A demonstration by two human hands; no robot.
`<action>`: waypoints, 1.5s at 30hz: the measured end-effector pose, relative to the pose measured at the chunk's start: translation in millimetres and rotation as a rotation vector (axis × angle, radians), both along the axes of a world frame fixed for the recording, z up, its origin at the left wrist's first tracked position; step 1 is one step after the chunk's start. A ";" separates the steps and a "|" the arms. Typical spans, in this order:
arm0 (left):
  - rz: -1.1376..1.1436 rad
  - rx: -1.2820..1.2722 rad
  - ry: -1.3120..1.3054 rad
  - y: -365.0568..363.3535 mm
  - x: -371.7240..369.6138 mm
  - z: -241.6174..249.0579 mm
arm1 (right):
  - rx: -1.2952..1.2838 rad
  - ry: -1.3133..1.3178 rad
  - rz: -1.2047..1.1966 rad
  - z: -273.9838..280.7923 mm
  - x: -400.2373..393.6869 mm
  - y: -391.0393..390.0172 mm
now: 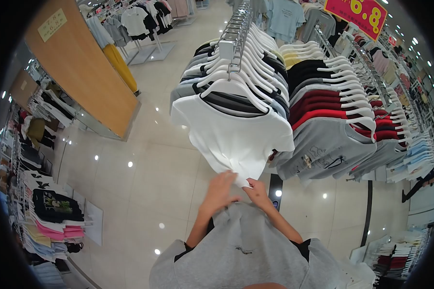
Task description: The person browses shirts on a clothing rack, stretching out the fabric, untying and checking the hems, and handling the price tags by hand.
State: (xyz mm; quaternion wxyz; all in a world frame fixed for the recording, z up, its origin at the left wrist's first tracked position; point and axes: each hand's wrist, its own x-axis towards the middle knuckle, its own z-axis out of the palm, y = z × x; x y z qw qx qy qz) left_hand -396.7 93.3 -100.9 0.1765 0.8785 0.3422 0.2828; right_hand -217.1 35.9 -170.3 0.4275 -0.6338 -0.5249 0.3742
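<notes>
A white T-shirt (231, 127) hangs on a white hanger at the front end of a metal rail, its lower hem drawn together toward me. My right hand (257, 193) pinches the bunched hem. Beside it, my left hand (220, 191) is at the left side of the same hem, smeared by motion; its fingers are too blurred to tell whether they grip the cloth. Many more shirts on white hangers are packed behind the white one.
To the right hang dark red shirts (318, 103) and a grey printed shirt (325, 149). A wooden panel (82, 62) stands at the left. Folded and hanging clothes (58, 207) are at the lower left. A red price sign (359, 17) is at the upper right.
</notes>
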 end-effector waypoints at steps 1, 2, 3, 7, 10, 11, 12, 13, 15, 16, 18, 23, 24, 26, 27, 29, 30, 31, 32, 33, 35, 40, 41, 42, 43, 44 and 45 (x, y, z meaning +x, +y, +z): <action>0.001 -0.001 -0.001 -5.9 11.4 -6.6 | -0.010 -0.013 0.014 7.6 -1.9 0.2; -0.028 -0.150 -0.039 -11.3 22.2 -13.8 | -0.010 -0.015 0.015 17.4 -1.1 -1.0; -0.059 -0.297 -0.078 -15.1 29.1 -19.8 | -0.010 0.013 0.019 30.0 -0.1 -2.2; 0.026 -0.333 -0.210 -19.7 35.5 -31.6 | 0.280 0.004 0.048 62.4 18.2 -1.7; -0.035 -0.513 -0.252 -9.4 29.5 -23.2 | -0.001 0.310 0.019 74.6 35.9 -10.5; -0.088 -0.649 -0.204 -3.1 26.5 -20.1 | -0.003 0.309 0.017 70.9 38.1 -11.6; -0.142 -0.782 -0.154 0.9 24.4 -18.4 | -0.084 0.528 -0.029 62.5 40.3 -10.9; -0.144 -0.783 -0.154 3.8 23.8 -23.4 | -0.165 0.745 -0.077 52.7 42.1 -9.1; -0.109 -1.060 -0.502 10.1 24.6 -38.1 | -0.177 0.861 -0.130 23.4 30.0 4.9; -0.110 -1.063 -0.500 10.6 28.6 -36.7 | -0.190 0.979 -0.181 11.4 22.2 10.5; -0.015 -1.539 -1.220 15.1 39.2 -33.1 | -0.235 1.013 -0.184 -4.6 14.4 14.7; -0.096 -1.873 -1.579 20.5 28.4 -65.7 | -0.306 1.044 -0.169 -13.2 14.7 24.1; -0.081 -1.871 -1.597 19.8 26.4 -68.0 | -0.305 1.045 -0.171 -18.0 17.1 24.4; -0.126 -1.905 -1.645 16.4 23.4 -65.4 | -0.258 0.907 -0.184 -36.3 24.3 24.7; -0.171 -1.936 -1.694 15.0 21.5 -63.5 | -0.258 0.907 -0.184 -36.6 26.3 23.5; -0.243 -1.964 -1.745 14.6 17.7 -61.8 | -0.161 0.848 -0.292 -37.1 30.7 23.0; -0.317 -1.991 -1.793 14.6 16.6 -60.8 | -0.163 0.847 -0.289 -38.6 36.8 22.0; -0.316 -1.990 -1.798 14.1 15.9 -59.3 | -0.165 0.583 -0.300 -42.0 45.2 20.0; -0.273 -1.959 -1.788 13.4 15.6 -57.6 | -0.165 0.319 -0.308 -45.4 52.8 17.3; -0.232 -1.928 -1.777 13.0 15.4 -54.5 | -0.166 0.316 -0.305 -43.7 57.3 14.0; -0.171 -1.879 -1.757 12.2 13.8 -46.7 | -0.026 0.003 -0.239 -40.7 63.3 5.9; -0.132 -1.795 -1.692 11.5 8.9 -29.5 | 0.176 0.162 -0.208 4.9 39.2 -8.0; -0.141 -1.669 -1.491 11.6 13.1 -28.3 | 0.322 0.194 -0.180 24.5 24.8 -7.6; -0.149 -1.539 -1.295 10.9 17.8 -27.7 | 0.322 0.191 -0.183 41.1 13.5 -4.4; -0.151 -1.543 -1.293 8.9 22.9 -28.7 | 0.349 0.080 -0.150 56.4 3.0 0.5; -0.141 -1.480 -1.085 6.7 28.5 -30.6 | 0.375 -0.030 -0.116 63.2 -1.5 3.2; -0.131 -1.409 -0.880 5.1 33.7 -31.4 | 0.376 -0.030 -0.120 57.1 2.0 4.8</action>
